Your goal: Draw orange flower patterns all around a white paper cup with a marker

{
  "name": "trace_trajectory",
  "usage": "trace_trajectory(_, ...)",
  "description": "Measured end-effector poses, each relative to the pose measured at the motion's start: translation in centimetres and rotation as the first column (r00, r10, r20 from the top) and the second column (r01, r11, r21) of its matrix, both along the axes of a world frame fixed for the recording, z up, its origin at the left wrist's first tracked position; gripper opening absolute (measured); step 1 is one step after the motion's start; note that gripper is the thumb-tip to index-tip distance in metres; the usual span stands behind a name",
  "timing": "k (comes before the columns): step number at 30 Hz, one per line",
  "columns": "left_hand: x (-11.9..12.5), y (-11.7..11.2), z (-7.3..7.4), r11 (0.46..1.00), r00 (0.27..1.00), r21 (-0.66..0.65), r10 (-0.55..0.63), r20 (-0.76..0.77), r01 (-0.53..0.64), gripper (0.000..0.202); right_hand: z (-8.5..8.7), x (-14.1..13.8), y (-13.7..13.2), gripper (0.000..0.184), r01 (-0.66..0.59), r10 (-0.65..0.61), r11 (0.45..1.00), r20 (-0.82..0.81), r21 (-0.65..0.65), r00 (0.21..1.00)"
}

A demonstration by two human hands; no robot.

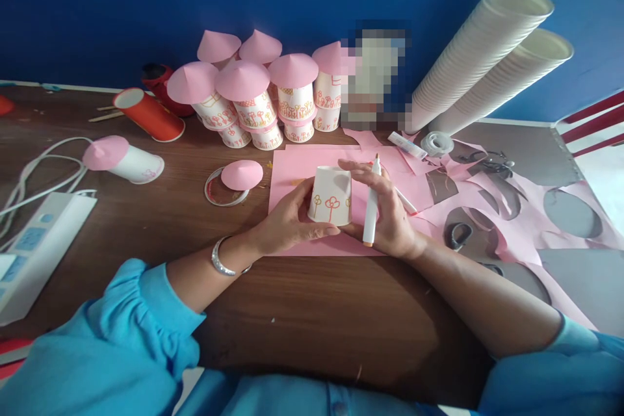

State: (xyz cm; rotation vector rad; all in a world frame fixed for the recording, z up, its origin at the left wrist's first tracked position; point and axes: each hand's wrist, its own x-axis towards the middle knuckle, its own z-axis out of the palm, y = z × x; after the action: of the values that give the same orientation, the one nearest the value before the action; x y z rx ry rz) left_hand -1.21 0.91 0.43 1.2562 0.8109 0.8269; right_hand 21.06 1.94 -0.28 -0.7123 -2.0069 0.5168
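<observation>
An upside-down white paper cup point(331, 196) with orange and red flower drawings stands on a pink paper sheet point(292, 172). My left hand point(287, 221) wraps around the cup's left side and base. My right hand point(387, 211) steadies the cup's right side while gripping a white marker point(371, 205), tip pointing up. A loose pink paper cone point(242, 174) rests on a clear lid just left of the sheet.
Several decorated cups with pink cone roofs point(258, 88) are stacked at the back. Two long stacks of white cups point(487, 55) lean at the right. Cut pink paper scraps and scissors point(461, 234) lie at the right. Left: power strip point(34, 250), red cup point(149, 114), fallen cone-topped cup point(124, 159).
</observation>
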Motion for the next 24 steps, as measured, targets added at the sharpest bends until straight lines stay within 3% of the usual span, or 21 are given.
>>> trace_trajectory(8,0.0,0.0,-0.4,0.996,0.999,0.076,0.049,-0.012,-0.048,0.085,-0.6,0.1,0.2,0.089,-0.077,0.075,0.997,-0.072,-0.025,0.995)
trace_trajectory(16,-0.3,-0.1,-0.5,0.992,1.000,0.124,0.001,0.015,-0.003,0.105,-0.4,0.2,0.1,0.092,-0.133,0.130,0.990,-0.069,-0.051,0.989)
trace_trajectory(24,-0.6,0.2,-1.2,1.000,0.996,0.023,-0.014,0.086,0.012,0.086,-0.4,0.2,0.1,0.091,-0.070,0.069,0.997,-0.057,-0.024,0.996)
